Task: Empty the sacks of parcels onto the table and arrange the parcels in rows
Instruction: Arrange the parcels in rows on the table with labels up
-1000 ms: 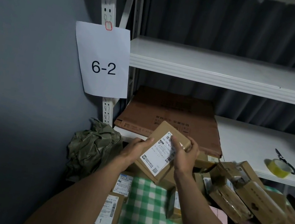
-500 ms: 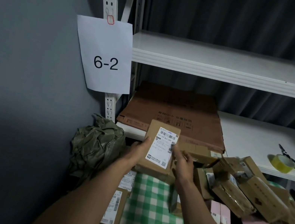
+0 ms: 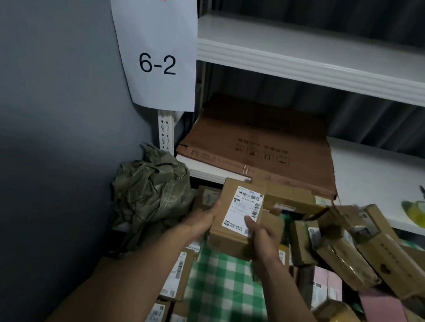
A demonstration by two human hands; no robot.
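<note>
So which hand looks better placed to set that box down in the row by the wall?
Probably the left hand. It holds the box on the side facing the row of parcels along the left of the checked cloth; the right hand would have to cross over.

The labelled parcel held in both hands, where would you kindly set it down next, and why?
Probably lower the labelled parcel, held by the left hand and right hand, onto the bare checked cloth, beside the parcel row along its left edge.

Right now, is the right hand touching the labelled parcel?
Touching: the head view shows the right hand with its thumb on the labelled parcel.
</note>
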